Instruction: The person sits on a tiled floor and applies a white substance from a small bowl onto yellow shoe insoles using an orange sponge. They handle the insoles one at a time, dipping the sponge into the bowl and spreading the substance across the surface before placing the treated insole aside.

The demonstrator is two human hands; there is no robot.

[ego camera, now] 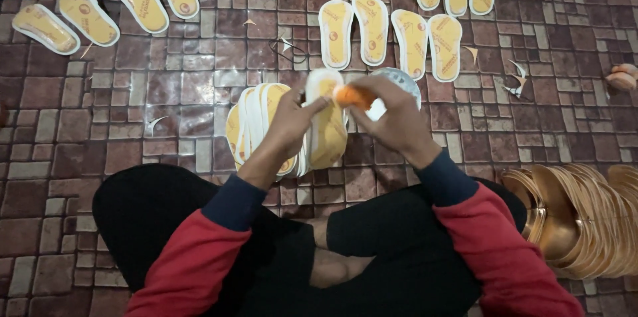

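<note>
A yellow insole [327, 132] is held upright at centre, above the brick floor [166, 91], by the left hand [289, 124], its grip pinched on the left edge. An orange piece [352, 96] is pinched by the right hand [392, 117] at the insole top; its kind can't be told. A stack of insoles [256, 124] just behind is partly hidden. A round white thing [402, 84] is mostly covered. Gold soles [585, 217] at near right are cut off by the frame edge.

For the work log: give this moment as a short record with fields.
Setting: person seated cross-legged on a brick-pattern floor
Left hand: holds a yellow insole upright
Right hand: fingers press a small orange piece to the insole's top
Beside hands: fanned stack of insoles
Behind right hand: a round pale object, mostly hidden
Floor ahead: rows of insoles lying flat
Right edge: stacked golden shoe parts
</note>
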